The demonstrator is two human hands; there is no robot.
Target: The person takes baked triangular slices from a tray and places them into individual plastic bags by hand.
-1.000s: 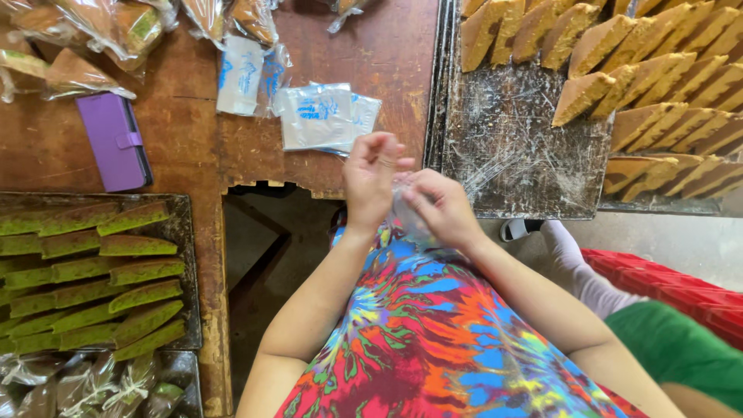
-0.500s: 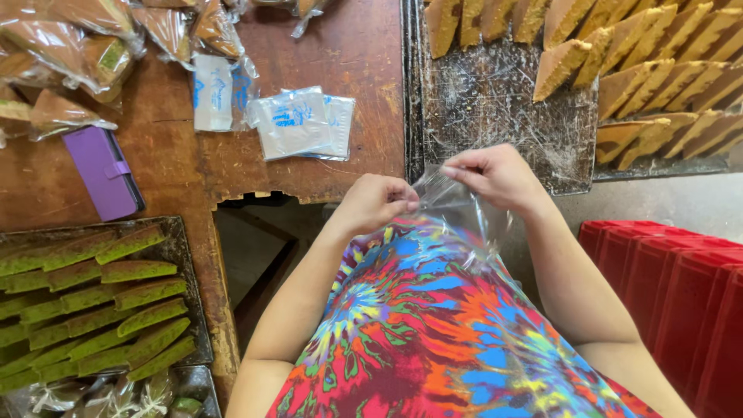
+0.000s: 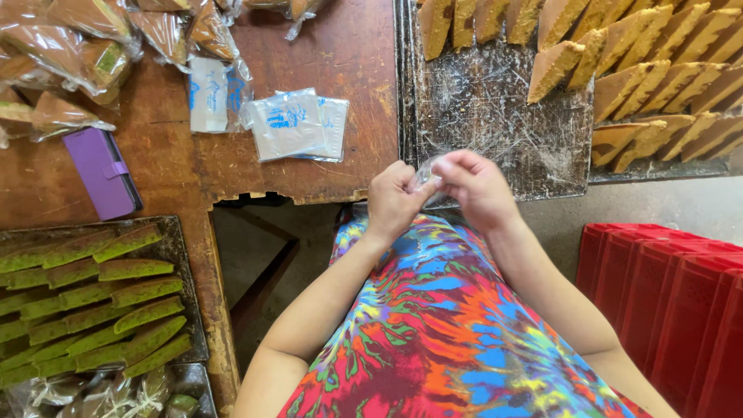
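Fingers of left hand (image 3: 396,197) and right hand (image 3: 478,186) pinch a thin, crinkled clear plastic bag (image 3: 426,174)

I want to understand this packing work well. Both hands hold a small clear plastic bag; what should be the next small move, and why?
Probably pull the bag's mouth open. The left hand and right hand pinch the clear plastic bag between fingertips, and it looks flat and empty. The brown cake slices wait unwrapped on the tray just beyond.
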